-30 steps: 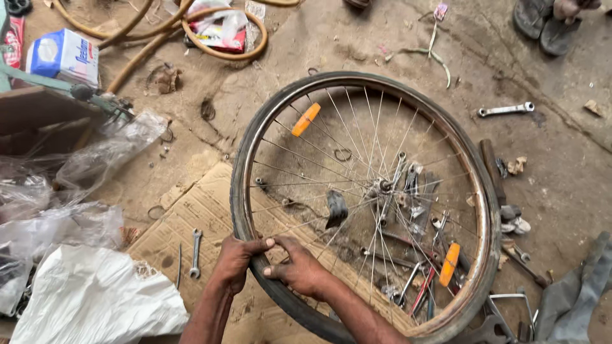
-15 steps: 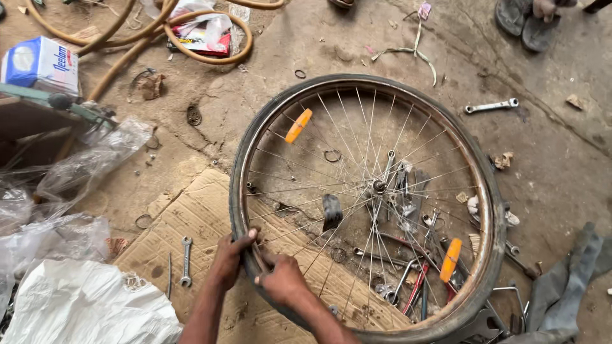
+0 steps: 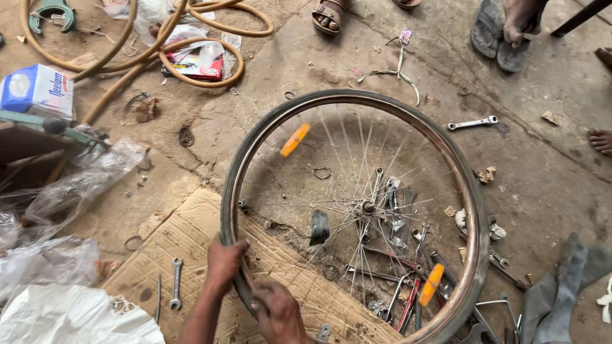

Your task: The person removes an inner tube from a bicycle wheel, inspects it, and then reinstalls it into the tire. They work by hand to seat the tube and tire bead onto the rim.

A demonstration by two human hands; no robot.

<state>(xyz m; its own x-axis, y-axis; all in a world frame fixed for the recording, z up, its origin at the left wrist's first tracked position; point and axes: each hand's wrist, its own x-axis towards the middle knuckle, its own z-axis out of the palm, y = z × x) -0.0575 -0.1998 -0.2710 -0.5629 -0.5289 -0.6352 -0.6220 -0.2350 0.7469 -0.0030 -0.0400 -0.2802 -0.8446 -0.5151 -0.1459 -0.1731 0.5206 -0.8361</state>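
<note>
Two bare forearms are entering from the bottom edge, ending in the left hand and the right hand. No sleeves are showing below the elbows. Grime is darkening the knuckles and fingers of both hands. The fingers of both are showing no rings.
</note>
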